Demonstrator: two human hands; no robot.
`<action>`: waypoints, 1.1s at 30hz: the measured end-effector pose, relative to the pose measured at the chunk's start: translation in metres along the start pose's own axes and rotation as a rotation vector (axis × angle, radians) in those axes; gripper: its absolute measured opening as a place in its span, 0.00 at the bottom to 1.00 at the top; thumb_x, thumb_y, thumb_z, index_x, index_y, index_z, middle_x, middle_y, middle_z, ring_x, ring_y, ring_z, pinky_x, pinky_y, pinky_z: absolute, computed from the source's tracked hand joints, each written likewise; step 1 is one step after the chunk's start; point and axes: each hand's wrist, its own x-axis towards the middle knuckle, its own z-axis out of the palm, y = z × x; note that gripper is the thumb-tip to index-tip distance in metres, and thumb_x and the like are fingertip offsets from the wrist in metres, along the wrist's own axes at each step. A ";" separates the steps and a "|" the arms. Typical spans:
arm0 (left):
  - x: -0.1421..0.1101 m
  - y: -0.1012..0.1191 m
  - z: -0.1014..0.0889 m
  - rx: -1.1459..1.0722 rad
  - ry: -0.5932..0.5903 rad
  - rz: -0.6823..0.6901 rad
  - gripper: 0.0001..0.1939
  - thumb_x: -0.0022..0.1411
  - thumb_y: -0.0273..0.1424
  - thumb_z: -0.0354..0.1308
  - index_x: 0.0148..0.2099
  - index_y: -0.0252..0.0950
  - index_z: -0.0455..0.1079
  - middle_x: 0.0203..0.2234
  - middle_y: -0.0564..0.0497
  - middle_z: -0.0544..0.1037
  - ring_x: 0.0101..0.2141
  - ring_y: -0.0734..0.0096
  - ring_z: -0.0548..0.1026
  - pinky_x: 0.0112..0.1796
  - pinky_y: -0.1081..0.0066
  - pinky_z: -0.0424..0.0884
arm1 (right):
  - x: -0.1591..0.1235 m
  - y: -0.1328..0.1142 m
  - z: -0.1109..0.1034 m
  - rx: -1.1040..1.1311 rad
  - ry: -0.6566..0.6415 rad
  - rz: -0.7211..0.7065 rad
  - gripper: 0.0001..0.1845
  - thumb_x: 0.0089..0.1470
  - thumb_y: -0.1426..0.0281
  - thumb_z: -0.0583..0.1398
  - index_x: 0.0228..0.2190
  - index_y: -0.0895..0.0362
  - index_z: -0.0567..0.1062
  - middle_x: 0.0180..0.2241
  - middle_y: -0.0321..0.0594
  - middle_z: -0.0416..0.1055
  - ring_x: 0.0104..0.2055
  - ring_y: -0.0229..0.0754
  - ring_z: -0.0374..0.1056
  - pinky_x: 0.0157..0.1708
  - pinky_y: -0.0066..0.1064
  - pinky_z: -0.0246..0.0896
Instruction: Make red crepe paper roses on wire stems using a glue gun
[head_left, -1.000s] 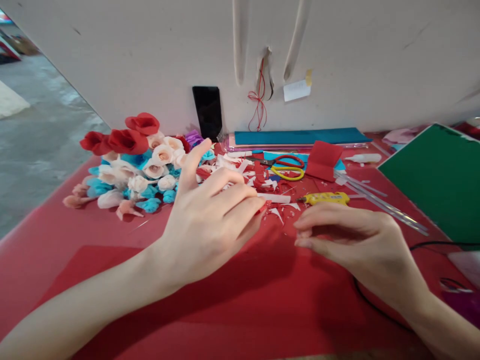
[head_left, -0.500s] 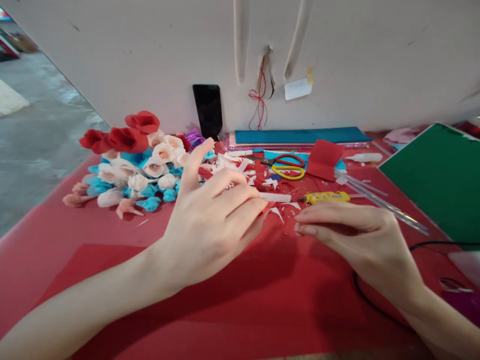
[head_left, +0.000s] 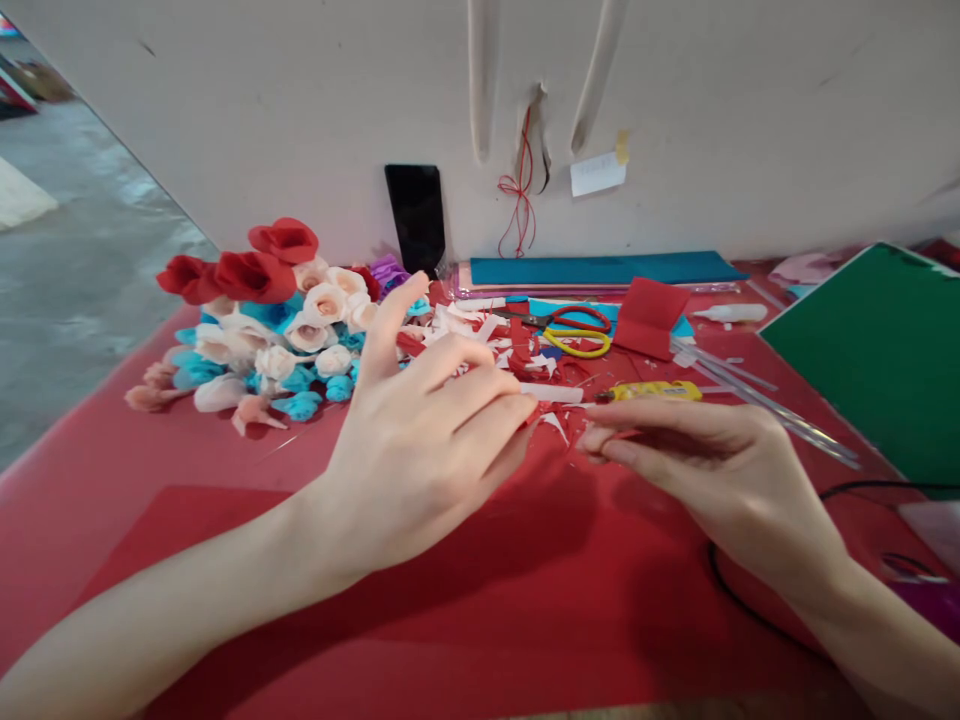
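Note:
My left hand is closed over the red sheet, its back toward me and index finger raised. A small piece of red crepe paper shows at its curled fingertips; most of it is hidden behind the fingers. To its right, my right hand is closed in a pinch, thumb against the fingers. What the pinch holds, if anything, is too small to make out. Just beyond the right fingers lies a yellow glue gun. A white stick lies between the two hands.
Paper flowers are heaped at the left. Scissors lie among paper scraps. A phone leans on the wall. Clear glue sticks, a white bottle and a green board are at the right, near a black cord.
My right hand has shifted slightly left, and its thumb and fingers show a wider gap behind the pinched tips. My left hand stays nearly still.

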 end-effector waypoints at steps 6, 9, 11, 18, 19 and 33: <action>-0.001 0.000 0.001 -0.012 -0.026 -0.017 0.02 0.57 0.25 0.56 0.33 0.36 0.70 0.26 0.55 0.78 0.32 0.66 0.75 0.50 0.45 0.63 | 0.002 0.004 -0.001 0.091 -0.033 0.025 0.11 0.47 0.75 0.63 0.32 0.48 0.77 0.29 0.29 0.75 0.31 0.33 0.72 0.33 0.18 0.69; -0.002 0.000 0.001 -0.014 -0.013 -0.013 0.02 0.57 0.26 0.56 0.32 0.35 0.70 0.26 0.54 0.78 0.31 0.66 0.74 0.48 0.46 0.65 | 0.002 0.004 -0.001 0.096 -0.033 0.027 0.10 0.46 0.75 0.63 0.32 0.49 0.77 0.28 0.31 0.75 0.30 0.34 0.71 0.32 0.19 0.69; -0.001 -0.001 0.001 -0.015 -0.012 -0.010 0.02 0.57 0.26 0.56 0.32 0.36 0.69 0.25 0.55 0.78 0.31 0.66 0.74 0.47 0.47 0.67 | 0.003 0.003 -0.001 0.100 -0.038 0.032 0.10 0.46 0.76 0.62 0.32 0.51 0.77 0.28 0.32 0.74 0.30 0.34 0.71 0.32 0.20 0.69; -0.002 -0.001 0.002 -0.019 -0.016 -0.004 0.02 0.57 0.26 0.56 0.32 0.36 0.69 0.26 0.54 0.78 0.32 0.66 0.74 0.41 0.57 0.72 | 0.002 0.000 -0.001 0.097 -0.056 0.032 0.12 0.46 0.79 0.61 0.31 0.50 0.77 0.27 0.31 0.74 0.30 0.32 0.70 0.32 0.17 0.68; -0.002 -0.001 0.002 -0.020 -0.015 -0.005 0.02 0.57 0.26 0.56 0.32 0.36 0.69 0.26 0.55 0.78 0.32 0.66 0.74 0.42 0.56 0.71 | 0.002 0.000 -0.001 0.096 -0.052 0.031 0.12 0.45 0.79 0.61 0.31 0.50 0.77 0.27 0.31 0.74 0.30 0.32 0.71 0.32 0.18 0.68; -0.001 0.000 0.002 -0.034 0.008 -0.014 0.02 0.56 0.25 0.57 0.31 0.35 0.69 0.24 0.55 0.77 0.31 0.66 0.75 0.53 0.48 0.60 | 0.003 0.003 0.001 0.107 -0.039 0.017 0.09 0.45 0.76 0.62 0.29 0.50 0.76 0.29 0.31 0.74 0.31 0.34 0.71 0.33 0.20 0.69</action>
